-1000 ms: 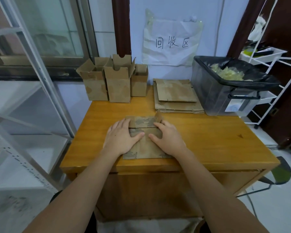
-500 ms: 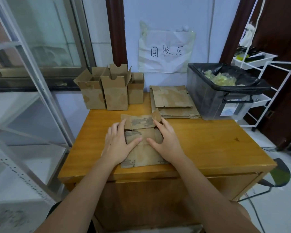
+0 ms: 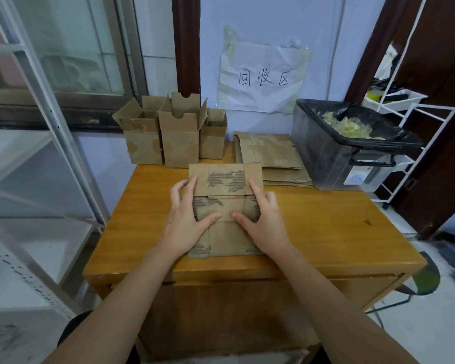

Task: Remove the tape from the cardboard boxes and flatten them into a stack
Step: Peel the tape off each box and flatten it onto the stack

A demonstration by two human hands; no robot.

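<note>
A flattened cardboard box [image 3: 227,239] with torn, tape-stripped patches lies near the front middle of the wooden table [image 3: 326,232]. Its far flaps stand tilted up. My left hand [image 3: 187,219] grips its left edge and my right hand [image 3: 264,223] grips its right edge. Both thumbs press on top and the index fingers reach up along the raised flaps. Three open upright boxes [image 3: 179,139] stand at the back left. A stack of flattened boxes [image 3: 271,156] lies at the back middle.
A black-lined plastic bin [image 3: 352,153] holding wads of peeled tape [image 3: 348,126] sits at the table's back right. A white wire rack [image 3: 410,114] stands right of it, a metal shelf frame [image 3: 50,153] to the left, and a paper sign [image 3: 263,77] hangs on the wall.
The box's far flaps have swung up from lying flat. Both hands slid from pressing on top out to its side edges, fingers now along the flaps.
</note>
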